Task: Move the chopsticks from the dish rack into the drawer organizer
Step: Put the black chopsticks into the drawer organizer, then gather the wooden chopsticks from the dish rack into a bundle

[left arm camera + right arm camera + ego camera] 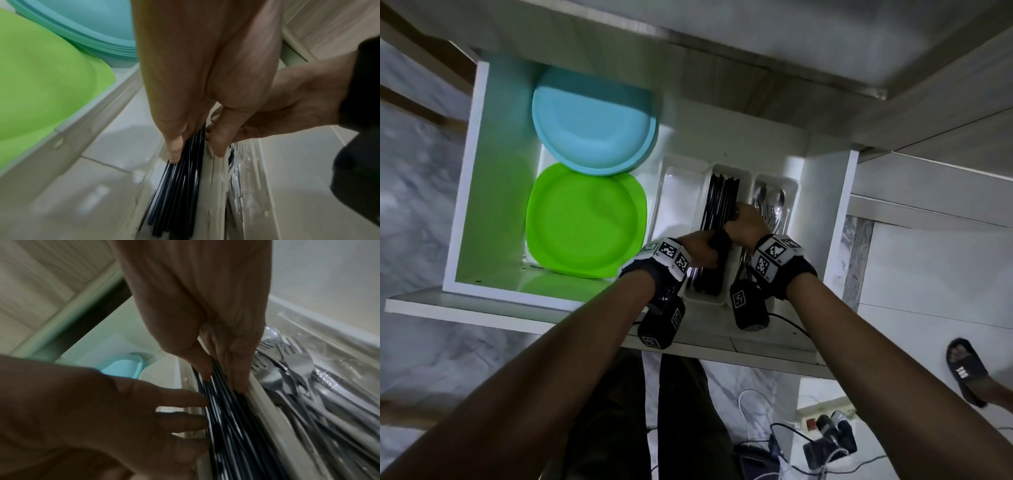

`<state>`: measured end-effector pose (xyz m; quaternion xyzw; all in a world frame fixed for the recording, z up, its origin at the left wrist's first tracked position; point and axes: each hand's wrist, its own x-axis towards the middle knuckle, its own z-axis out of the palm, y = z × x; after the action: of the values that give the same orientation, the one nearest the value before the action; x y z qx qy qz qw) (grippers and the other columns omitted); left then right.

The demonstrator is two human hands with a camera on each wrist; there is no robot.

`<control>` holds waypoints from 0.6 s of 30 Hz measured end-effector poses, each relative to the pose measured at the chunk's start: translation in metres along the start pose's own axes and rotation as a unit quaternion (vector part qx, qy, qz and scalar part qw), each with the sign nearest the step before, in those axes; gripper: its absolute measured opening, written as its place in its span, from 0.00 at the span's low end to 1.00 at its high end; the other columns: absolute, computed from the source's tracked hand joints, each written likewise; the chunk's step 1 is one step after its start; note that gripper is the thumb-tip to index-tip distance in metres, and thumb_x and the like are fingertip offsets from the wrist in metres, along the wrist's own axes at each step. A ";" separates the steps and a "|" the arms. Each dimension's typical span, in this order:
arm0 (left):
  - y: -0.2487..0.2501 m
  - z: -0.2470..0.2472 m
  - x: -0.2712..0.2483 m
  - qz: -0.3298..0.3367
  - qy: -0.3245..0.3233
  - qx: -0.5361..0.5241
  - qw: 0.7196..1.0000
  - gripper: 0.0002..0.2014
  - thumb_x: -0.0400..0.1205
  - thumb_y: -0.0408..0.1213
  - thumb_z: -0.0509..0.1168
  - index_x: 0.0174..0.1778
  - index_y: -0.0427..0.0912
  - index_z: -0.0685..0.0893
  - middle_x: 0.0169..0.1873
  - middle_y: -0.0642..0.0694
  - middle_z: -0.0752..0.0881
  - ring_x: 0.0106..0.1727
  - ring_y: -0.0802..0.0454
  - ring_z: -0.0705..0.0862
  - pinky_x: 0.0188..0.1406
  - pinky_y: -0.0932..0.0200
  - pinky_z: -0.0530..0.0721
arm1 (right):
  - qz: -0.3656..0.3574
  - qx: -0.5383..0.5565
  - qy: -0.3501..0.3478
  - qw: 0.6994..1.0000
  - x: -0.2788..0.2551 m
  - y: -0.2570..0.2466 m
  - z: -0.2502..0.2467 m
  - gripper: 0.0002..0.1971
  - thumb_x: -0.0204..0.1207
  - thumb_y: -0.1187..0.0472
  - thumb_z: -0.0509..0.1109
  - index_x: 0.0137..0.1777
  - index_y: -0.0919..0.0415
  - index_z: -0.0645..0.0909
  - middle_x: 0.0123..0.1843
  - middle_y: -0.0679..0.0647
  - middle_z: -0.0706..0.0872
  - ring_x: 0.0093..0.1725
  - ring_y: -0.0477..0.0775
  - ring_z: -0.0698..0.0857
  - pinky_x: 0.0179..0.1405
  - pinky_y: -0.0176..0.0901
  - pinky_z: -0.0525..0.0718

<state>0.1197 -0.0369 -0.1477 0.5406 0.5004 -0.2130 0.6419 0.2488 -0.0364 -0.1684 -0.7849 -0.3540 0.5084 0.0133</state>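
Note:
A bundle of black chopsticks (722, 195) (179, 194) (230, 418) lies lengthwise in the middle compartment of the white drawer organizer (683, 161). My left hand (709, 250) (197, 151) holds the bundle's near part between thumb and fingers. My right hand (739, 219) (222, 376) pinches the chopsticks a little farther along, its fingertips (238, 382) against the divider (265, 402). In the right wrist view the left hand's fingers (185, 402) reach the bundle from the left. No dish rack is in view.
Metal spoons and forks (770, 202) (298, 378) fill the organizer's right compartment; its left compartment (678, 192) holds nothing. Blue plates (592, 120) and green plates (582, 219) are stacked in the drawer's left half. A slipper (965, 370) and cables (825, 442) lie on the floor.

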 end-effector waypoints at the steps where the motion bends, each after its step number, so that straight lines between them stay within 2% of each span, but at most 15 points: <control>1: 0.000 -0.002 -0.003 0.007 0.000 -0.006 1.000 0.31 0.79 0.27 0.67 0.79 0.36 0.68 0.71 0.36 0.78 0.70 0.39 0.79 0.70 0.47 0.78 | -0.012 0.002 -0.009 1.000 -0.004 0.001 -0.002 0.21 0.72 0.71 0.66 0.66 0.71 0.77 0.61 0.66 0.84 0.60 0.63 0.84 0.47 0.42 0.79; 3: 0.001 -0.007 -0.016 0.019 0.013 -0.036 0.999 0.30 0.78 0.29 0.70 0.77 0.34 0.69 0.69 0.36 0.80 0.68 0.40 0.80 0.70 0.48 0.78 | -0.038 0.018 -0.016 0.999 -0.017 -0.003 -0.009 0.31 0.75 0.69 0.68 0.79 0.65 0.68 0.71 0.64 0.80 0.68 0.62 0.81 0.65 0.48 0.81; 4: 0.002 -0.012 -0.023 0.028 0.031 -0.067 0.997 0.30 0.79 0.28 0.70 0.77 0.33 0.69 0.66 0.37 0.82 0.66 0.42 0.81 0.68 0.53 0.79 | -0.054 0.026 -0.015 0.998 -0.026 -0.007 -0.014 0.33 0.76 0.68 0.69 0.82 0.63 0.64 0.74 0.62 0.78 0.71 0.61 0.79 0.70 0.52 0.79; 5: 0.002 -0.017 -0.033 0.038 0.057 -0.110 0.992 0.30 0.78 0.27 0.71 0.76 0.33 0.70 0.60 0.38 0.83 0.60 0.44 0.83 0.61 0.59 0.82 | -0.072 0.032 -0.017 0.997 -0.037 -0.012 -0.019 0.33 0.77 0.68 0.70 0.82 0.62 0.63 0.74 0.61 0.77 0.71 0.61 0.79 0.72 0.55 0.77; 6: 0.003 -0.023 -0.045 0.046 0.092 -0.153 0.983 0.29 0.78 0.27 0.72 0.75 0.33 0.72 0.55 0.38 0.84 0.54 0.46 0.83 0.53 0.63 0.82 | -0.093 0.036 -0.015 0.995 -0.045 -0.016 -0.022 0.33 0.77 0.67 0.71 0.82 0.60 0.64 0.74 0.61 0.78 0.70 0.62 0.80 0.72 0.59 0.77; 7: 0.003 -0.029 -0.058 0.056 0.131 -0.186 0.972 0.28 0.77 0.27 0.73 0.73 0.34 0.74 0.52 0.39 0.83 0.50 0.47 0.82 0.50 0.62 0.82 | -0.116 0.032 -0.017 0.993 -0.055 -0.023 -0.027 0.33 0.76 0.65 0.72 0.81 0.56 0.66 0.73 0.60 0.79 0.67 0.63 0.82 0.71 0.62 0.78; 8: 0.002 -0.036 -0.074 0.066 0.166 -0.211 0.961 0.27 0.76 0.28 0.74 0.71 0.35 0.76 0.51 0.39 0.83 0.49 0.47 0.81 0.52 0.58 0.82 | -0.140 0.024 -0.019 0.990 -0.066 -0.033 -0.031 0.32 0.74 0.60 0.72 0.79 0.52 0.68 0.71 0.59 0.81 0.65 0.64 0.84 0.69 0.63 0.79; 9: 0.002 -0.042 -0.092 0.079 0.192 -0.235 0.950 0.25 0.75 0.27 0.75 0.68 0.36 0.78 0.50 0.38 0.83 0.48 0.46 0.81 0.54 0.53 0.82 | -0.163 0.007 -0.020 0.986 -0.078 -0.045 -0.037 0.32 0.72 0.56 0.72 0.77 0.50 0.70 0.69 0.58 0.83 0.64 0.62 0.85 0.68 0.62 0.80; 11: -0.001 -0.056 -0.133 0.101 0.248 -0.277 0.923 0.21 0.73 0.27 0.76 0.62 0.38 0.81 0.45 0.40 0.84 0.44 0.48 0.83 0.52 0.51 0.83 | -0.205 -0.028 -0.011 0.978 -0.108 -0.078 -0.048 0.30 0.76 0.56 0.73 0.77 0.53 0.71 0.68 0.58 0.84 0.61 0.57 0.85 0.68 0.51 0.80; 12: -0.003 -0.063 -0.157 0.114 0.279 -0.295 0.907 0.20 0.72 0.28 0.76 0.58 0.39 0.82 0.41 0.43 0.86 0.41 0.51 0.84 0.49 0.53 0.84 | -0.226 -0.040 -0.006 0.973 -0.126 -0.097 -0.053 0.28 0.78 0.59 0.72 0.77 0.56 0.71 0.67 0.57 0.84 0.58 0.55 0.85 0.65 0.45 0.79; 13: -0.006 -0.071 -0.180 0.127 0.311 -0.310 0.889 0.18 0.72 0.26 0.76 0.56 0.40 0.81 0.36 0.47 0.87 0.37 0.57 0.85 0.45 0.57 0.84 | -0.250 -0.043 -0.001 0.967 -0.144 -0.117 -0.056 0.27 0.79 0.60 0.72 0.77 0.58 0.72 0.66 0.57 0.84 0.54 0.53 0.84 0.62 0.44 0.80; 15: -0.016 -0.082 -0.231 0.144 0.370 -0.335 0.854 0.14 0.76 0.20 0.69 0.55 0.36 0.81 0.29 0.53 0.85 0.27 0.69 0.83 0.34 0.70 0.79 | -0.298 -0.047 -0.005 0.953 -0.179 -0.158 -0.055 0.26 0.79 0.61 0.72 0.76 0.60 0.73 0.65 0.58 0.85 0.51 0.54 0.85 0.59 0.50 0.83; 16: -0.021 -0.086 -0.258 0.149 0.399 -0.341 0.838 0.13 0.78 0.19 0.66 0.56 0.35 0.81 0.28 0.53 0.84 0.25 0.70 0.81 0.31 0.73 0.77 | -0.320 -0.057 -0.002 0.946 -0.193 -0.181 -0.050 0.25 0.79 0.61 0.73 0.75 0.61 0.74 0.65 0.58 0.85 0.52 0.57 0.86 0.57 0.50 0.84; 18: -0.032 -0.093 -0.312 0.150 0.449 -0.335 0.815 0.10 0.79 0.21 0.65 0.53 0.38 0.83 0.31 0.49 0.83 0.25 0.70 0.80 0.28 0.74 0.74 | -0.356 -0.072 -0.019 0.931 -0.224 -0.230 -0.040 0.25 0.79 0.61 0.72 0.75 0.62 0.73 0.64 0.58 0.85 0.55 0.58 0.86 0.52 0.45 0.83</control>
<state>-0.0720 -0.0461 0.1174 0.3960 0.6857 0.3334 0.5117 0.1040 0.0218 0.1149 -0.5965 -0.6464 0.4577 0.1300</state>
